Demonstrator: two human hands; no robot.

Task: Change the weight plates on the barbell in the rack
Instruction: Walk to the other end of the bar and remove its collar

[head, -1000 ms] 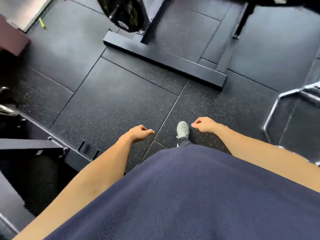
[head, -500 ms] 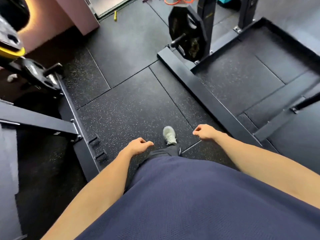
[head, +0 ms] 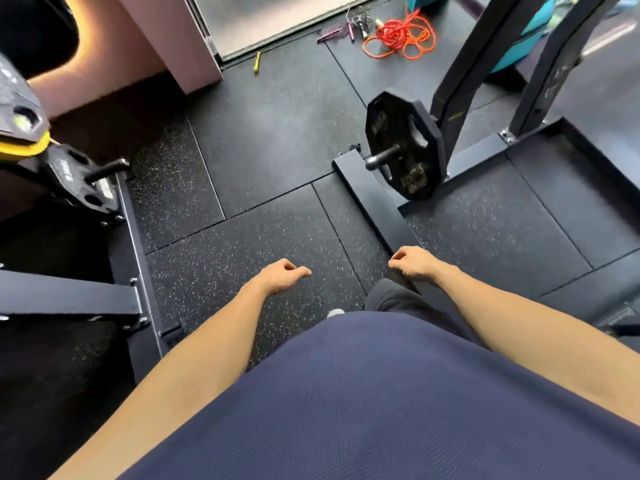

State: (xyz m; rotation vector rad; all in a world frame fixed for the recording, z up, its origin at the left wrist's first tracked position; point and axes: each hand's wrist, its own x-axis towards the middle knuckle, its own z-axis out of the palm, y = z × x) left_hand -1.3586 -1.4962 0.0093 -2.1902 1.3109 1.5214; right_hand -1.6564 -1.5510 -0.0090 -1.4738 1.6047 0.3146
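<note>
Head view: both hands are seen low in front of the torso, nothing held; left hand [head: 282,277] w/ fingers loosely curled, right hand [head: 414,261] likewise, relaxed and apart from each other. 1 black weight plate [head: 403,143] is stored upright on a storage peg [head: 382,157] at the foot of the rack upright [head: 467,64], ahead and to the right, well apart from the hands. The peg's long axis runs roughly horizontal, its free end pointing left and toward the person; the plate's face is turned the same way. More plates [head: 74,178] are seen on a 2nd peg at far left. No barbell is in view. Risks, as judged: the rack base rail [head: 374,206] lies near the feet and could be tripped over on approach; the plate, if pulled off-axis, could bind on the peg, or drop toward the foot once clear if gripped w/ 1 hand only. An orange rope [head: 398,36] lies on the floor [head: 242,237] beyond.
</note>
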